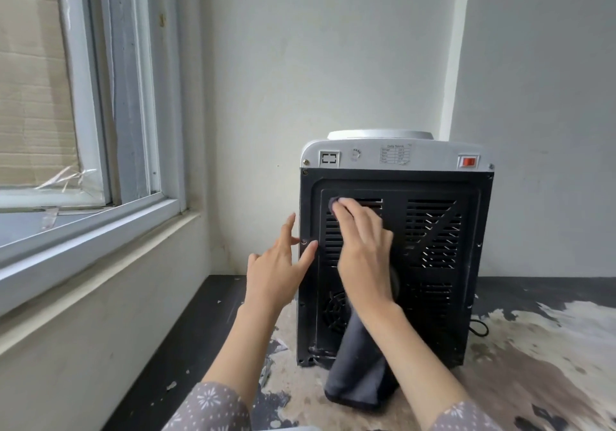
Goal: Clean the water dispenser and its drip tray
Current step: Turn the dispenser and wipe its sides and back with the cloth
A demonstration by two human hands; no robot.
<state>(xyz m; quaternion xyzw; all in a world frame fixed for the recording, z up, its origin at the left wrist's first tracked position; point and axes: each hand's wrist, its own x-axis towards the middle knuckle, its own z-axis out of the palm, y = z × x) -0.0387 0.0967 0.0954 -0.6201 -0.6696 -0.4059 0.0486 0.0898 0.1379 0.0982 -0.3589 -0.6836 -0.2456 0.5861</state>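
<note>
The water dispenser [393, 250] stands on the worn worktop [500, 380] in the corner by the window [100, 164], its black vented back panel [433, 240] turned toward us. Our right hand [361, 247] presses a grey cloth [356, 367] against the upper left vents, fingers curled over it, the rest hanging down. Our left hand [276, 264] is spread, fingertips touching the panel's left edge

The water dispenser [395, 247] has a black slotted back panel under a white top bearing a red switch [468, 162]. Over the panel hangs a dark grey cloth [358, 370]. Below the dispenser, the bench [533, 347] is black with worn mottled beige patches; the sleeves [213, 407] are grey-mauve with white starbursts.
</note>
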